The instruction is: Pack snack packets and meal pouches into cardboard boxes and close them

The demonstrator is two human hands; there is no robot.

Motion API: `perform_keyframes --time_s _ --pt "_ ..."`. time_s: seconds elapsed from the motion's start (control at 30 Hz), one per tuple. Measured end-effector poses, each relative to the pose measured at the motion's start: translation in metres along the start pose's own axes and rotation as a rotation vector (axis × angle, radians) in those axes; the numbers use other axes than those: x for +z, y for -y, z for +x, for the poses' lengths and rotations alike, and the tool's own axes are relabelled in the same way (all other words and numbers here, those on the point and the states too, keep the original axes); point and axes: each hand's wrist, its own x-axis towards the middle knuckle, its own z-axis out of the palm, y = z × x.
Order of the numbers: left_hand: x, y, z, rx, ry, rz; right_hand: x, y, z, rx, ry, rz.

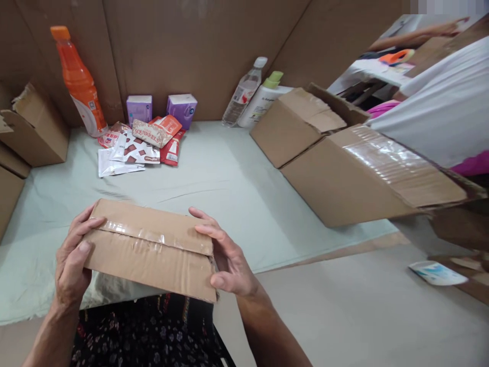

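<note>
A small closed cardboard box (148,257) is held up at the table's front edge, clear tape running along the seam of its upper face. My left hand (74,257) grips its left end, thumb and fingers on the top face. At the right end, my right hand (231,260) holds the box with the thumb at the near corner and fingers over the far edge. The underside of the box is hidden. Beyond it lies a pile of snack packets, among them a white packet with brown squares (137,148), a "Squirrels" packet (147,133) and a red packet (171,150).
Behind the packets stand an orange drink bottle (81,81) and two purple tissue packs (139,108). A clear bottle (244,94) and a white green-capped bottle (263,102) stand near the back. Large cardboard boxes (344,178) bound the right, another box (42,127) the left. A person in white (446,102) is at right.
</note>
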Motion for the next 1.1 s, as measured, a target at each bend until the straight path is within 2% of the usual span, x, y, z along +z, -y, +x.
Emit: perform_keyframes --time_s 0.1,0.3,0.4,0.5,0.6,0.77,0.97,1.1 --pt "0.002 -0.003 0.001 -0.034 -0.041 -0.023 -0.002 0.004 -0.004 -0.035 0.024 -0.061" --pt "0.015 -0.006 0.007 -0.061 -0.061 -0.075 -0.008 0.013 -0.016 -0.129 0.053 -0.357" --pt "0.027 -0.002 0.020 -0.035 -0.007 -0.080 -0.017 0.017 -0.018 -0.152 0.008 -0.419" --pt "0.047 0.004 0.041 0.008 0.104 -0.031 -0.032 0.020 -0.018 -0.161 -0.100 -0.479" --pt "0.077 0.008 0.070 0.081 0.219 0.029 -0.051 0.019 -0.018 -0.172 -0.232 -0.550" --pt "0.143 0.006 0.126 0.147 0.401 0.096 -0.088 0.009 -0.015 -0.176 -0.425 -0.688" --pt "0.216 0.004 0.192 0.235 0.750 0.193 -0.148 -0.010 0.001 -0.192 -0.612 -0.784" --pt "0.272 0.004 0.235 0.302 0.873 0.323 -0.191 -0.029 0.019 -0.189 -0.682 -0.864"
